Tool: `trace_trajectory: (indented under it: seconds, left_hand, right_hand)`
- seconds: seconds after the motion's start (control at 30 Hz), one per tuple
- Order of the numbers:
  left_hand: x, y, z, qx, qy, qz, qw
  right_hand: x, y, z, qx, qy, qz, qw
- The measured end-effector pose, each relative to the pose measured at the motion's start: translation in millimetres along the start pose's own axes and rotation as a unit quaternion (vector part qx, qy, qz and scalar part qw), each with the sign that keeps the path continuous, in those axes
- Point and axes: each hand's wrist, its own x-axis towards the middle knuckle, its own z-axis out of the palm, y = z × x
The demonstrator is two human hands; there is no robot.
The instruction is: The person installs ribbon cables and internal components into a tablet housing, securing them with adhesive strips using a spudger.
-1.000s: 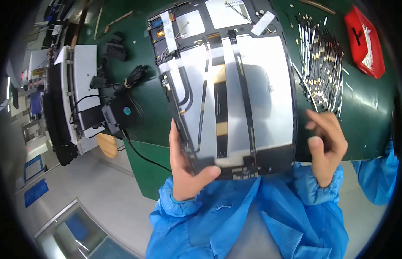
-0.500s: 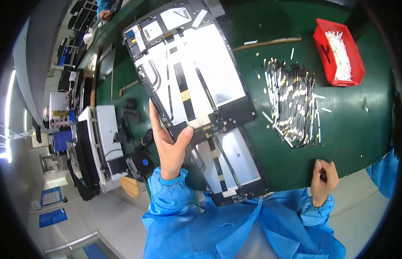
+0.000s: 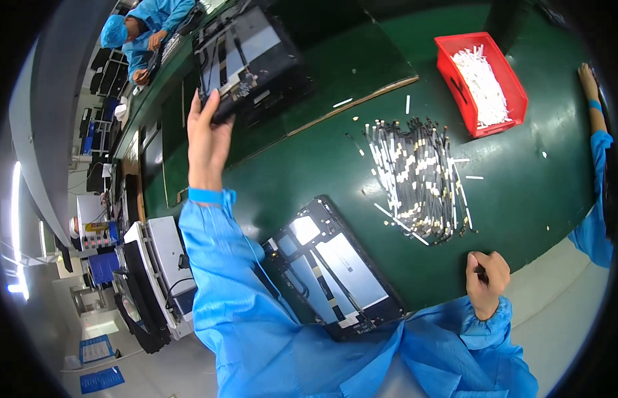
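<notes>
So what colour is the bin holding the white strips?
The bin is red; the head view shows it best.

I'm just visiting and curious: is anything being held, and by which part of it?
The left hand holds a tablet by its near left corner. The right hand is curled; whether it holds anything cannot be told.

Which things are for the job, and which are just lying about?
Probably for the job:
the open flat device at the left hand
the similar open device lying nearer the person

Probably just lying about, no hand on them (the pile might belong too):
the pile of dark and white strips
the red bin of white pieces
</notes>
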Motion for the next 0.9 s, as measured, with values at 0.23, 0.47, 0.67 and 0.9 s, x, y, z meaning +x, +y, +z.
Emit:
trace_trajectory:
  seconds: [0.23, 0.47, 0.67, 0.9]
  left_hand:
    - [51.1, -28.4, -12.9, 0.012, 0.011, -0.039, 0.999]
    - [34.5, -36.0, -18.8, 0.139, 0.043, -0.053, 0.988]
    - [-2.9, -5.4, -34.2, 0.333, 0.087, 0.076, 0.936]
    - [-170.4, 21.0, -2.5, 0.381, 0.005, -0.007, 0.925]
  right_hand:
    - [4.1, 2.6, 2.4, 0.005, 0.025, -0.007, 1.0]
    - [3.9, 2.8, 3.5, 0.008, 0.004, -0.009, 1.0]
    - [-2.0, -0.6, 3.1, 0.01, -0.003, -0.028, 1.0]
    - [-3.8, 5.2, 1.1, 0.003, -0.008, 0.008, 1.0]
